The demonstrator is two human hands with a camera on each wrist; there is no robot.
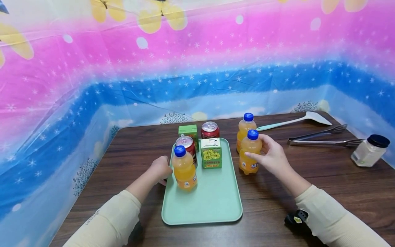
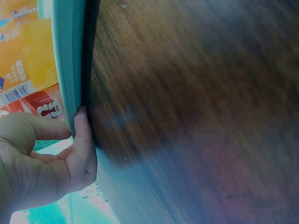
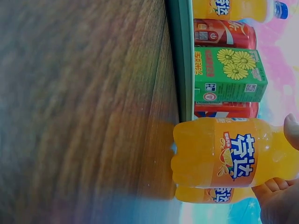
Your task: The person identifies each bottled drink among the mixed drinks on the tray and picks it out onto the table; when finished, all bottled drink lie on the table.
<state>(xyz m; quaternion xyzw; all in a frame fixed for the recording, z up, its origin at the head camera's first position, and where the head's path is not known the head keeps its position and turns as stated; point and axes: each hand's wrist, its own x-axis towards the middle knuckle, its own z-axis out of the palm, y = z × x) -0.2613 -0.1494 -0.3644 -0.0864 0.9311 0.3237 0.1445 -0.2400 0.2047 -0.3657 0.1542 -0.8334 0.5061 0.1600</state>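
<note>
Flanking the tray (left grip pinching it), an orange bottle is clamped inside the right grip

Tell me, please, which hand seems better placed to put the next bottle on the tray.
Right, I think: the right hand grips a bottle beside the tray, while the left hand holds the tray's opposite edge.

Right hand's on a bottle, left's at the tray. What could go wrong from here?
1. The held bottle is close in front of the rear bottle; a backward nudge from the right hand might tip the latter.
2. The left hand pinches the rim of the tray; lifting there could topple the upright tray bottle near that side.
3. Swung in low, the held bottle may clip the tray's rim.
</note>
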